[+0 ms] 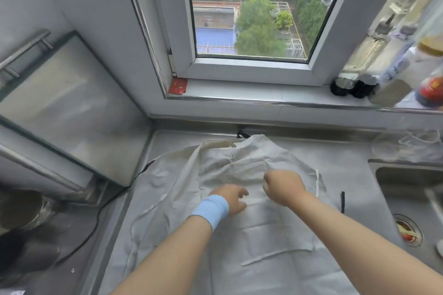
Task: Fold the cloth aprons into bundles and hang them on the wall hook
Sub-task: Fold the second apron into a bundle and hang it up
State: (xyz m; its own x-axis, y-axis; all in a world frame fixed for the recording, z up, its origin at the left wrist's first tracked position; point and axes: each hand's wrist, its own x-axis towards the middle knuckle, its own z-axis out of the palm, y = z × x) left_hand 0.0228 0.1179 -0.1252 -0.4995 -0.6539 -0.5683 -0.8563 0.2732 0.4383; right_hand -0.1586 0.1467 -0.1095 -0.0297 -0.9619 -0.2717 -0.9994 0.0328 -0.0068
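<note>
The pale apron (263,230) lies spread and creased across the steel counter (354,175) in front of you, its bib end reaching toward the back wall under the window sill (263,97). Your right hand (284,187) is closed in a fist on a pinch of the cloth near the middle, with wrinkles running toward it. Your left hand (231,201) sits just beside it with its fingers half curled over the fabric; whether it actually grips anything cannot be told. To fold cleanly, take the cloth with both hands along one line, lift only enough to carry the far part toward you, then flatten the crease before the next fold. Tuck the loose pale tie (271,257) inside as you go, and watch the black strap (342,201) lying near the right edge. That side is the tight one: the sink (407,187) opens close by, so a trailing tie could drop in. On the left, a dark cable (96,227) runs along the counter's rim below the range hood (67,108). Your best free room looks to be toward yourself.
</note>
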